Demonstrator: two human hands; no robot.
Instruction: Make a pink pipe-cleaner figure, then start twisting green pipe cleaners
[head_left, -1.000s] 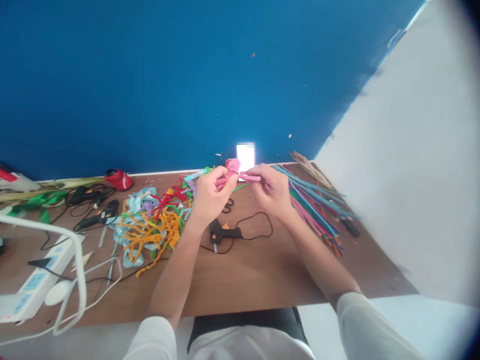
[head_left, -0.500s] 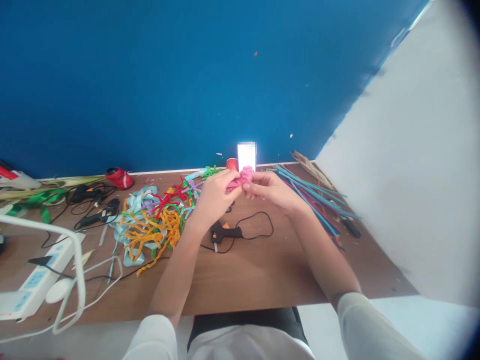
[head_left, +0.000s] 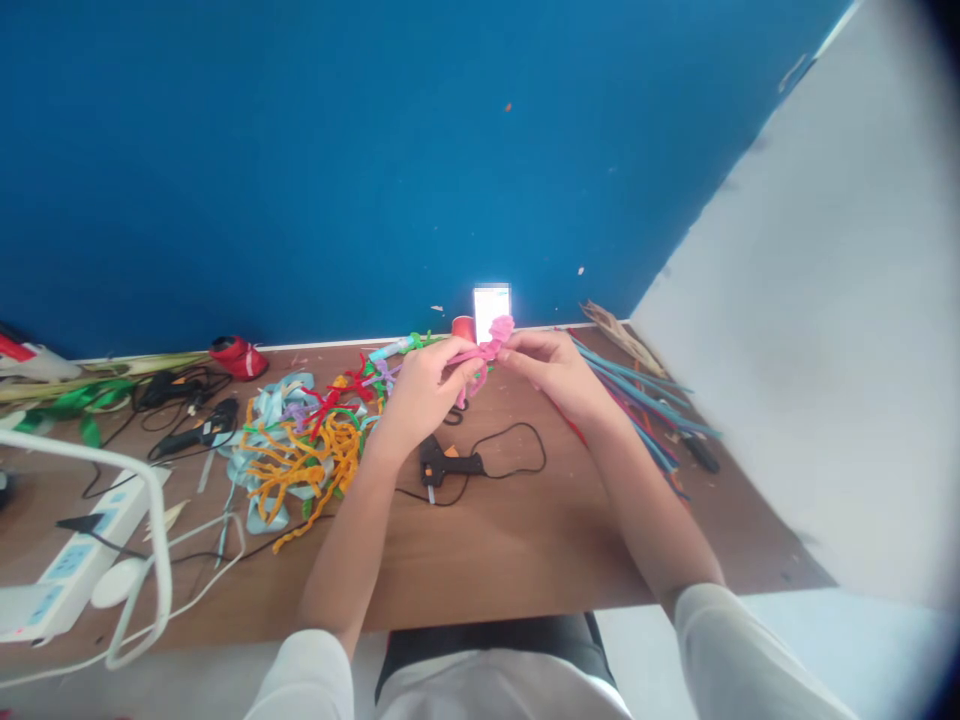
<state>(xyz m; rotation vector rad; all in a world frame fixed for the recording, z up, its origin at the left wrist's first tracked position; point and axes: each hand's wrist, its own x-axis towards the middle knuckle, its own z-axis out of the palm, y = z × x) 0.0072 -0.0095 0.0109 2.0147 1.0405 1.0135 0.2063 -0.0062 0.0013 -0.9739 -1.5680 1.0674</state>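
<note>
Pink pipe cleaners [head_left: 499, 332], bent into a bunched, curled shape, are held up between my two hands above the desk. My left hand [head_left: 431, 385] is closed on the left part, with loose pink ends hanging below its fingers. The thumb and fingers of my right hand [head_left: 559, 370] pinch at the right side of the pink bunch. Behind it a lit phone screen [head_left: 491, 305] stands against the wall, partly covered by the pink piece. A red spool-like object [head_left: 463, 328] is beside the phone. Below my hands lies a black glue gun [head_left: 450, 463].
Orange pipe cleaners [head_left: 307, 460] and pale blue ribbon lie heaped at left. Further left are a second glue gun [head_left: 199, 430], a power strip [head_left: 94, 545] and a white bent tube [head_left: 159, 520]. Blue pipe cleaners [head_left: 630, 370] lie at right, beside a white wall.
The pink bunch now sticks up higher between my hands, and pink ends hang visibly below. My right hand has shifted slightly right, its fingertips now at the bunch's lower right side.
</note>
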